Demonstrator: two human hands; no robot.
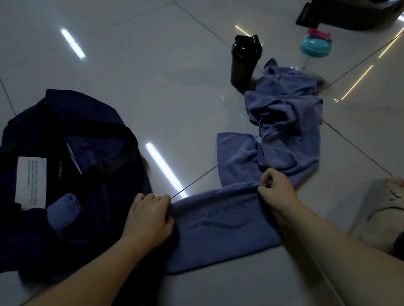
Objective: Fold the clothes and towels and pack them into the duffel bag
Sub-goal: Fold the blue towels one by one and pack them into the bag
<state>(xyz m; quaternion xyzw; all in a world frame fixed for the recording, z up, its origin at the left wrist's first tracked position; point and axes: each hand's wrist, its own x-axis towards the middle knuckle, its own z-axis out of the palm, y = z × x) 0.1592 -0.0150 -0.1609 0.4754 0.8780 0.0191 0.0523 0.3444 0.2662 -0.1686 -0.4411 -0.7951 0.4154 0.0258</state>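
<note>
Here, both bare forearms enter from the bottom of the view, one from 7 o'clock and the other from 5 o'clock, and meet just below centre at a blue-violet microfibre towel [221, 231] lying on the glossy pale tiled floor [153, 54]. The left hand [150, 220] lies knuckles up at the towel's 9 o'clock end, its fingers curled round the upper left corner of the doubled cloth. The right hand [278, 193] is at the 3 o'clock end, thumb and forefinger pinching the far folded edge, the other fingers tucked beneath. The near part of the towel is flat, with an embossed wave mark and lettering facing up. From the right hand more of the same cloth runs towards 1 o'clock into a crumpled blue-violet heap [284, 113]; whether that heap is a second towel I cannot tell.

At 9 o'clock, just beside the left hand, sits an open navy fabric duffel bag [25, 247] with black straps. Inside it are a white printed card [31, 181] and a small folded blue-violet cloth [63, 211].

At 1 o'clock, beyond the heap, a black plastic shaker bottle [244, 61] stands upright; near it is a clear bottle with a teal lid and pink cap [315, 46]. A grey rubber sandal [385, 200] shows at 4 o'clock.
</note>
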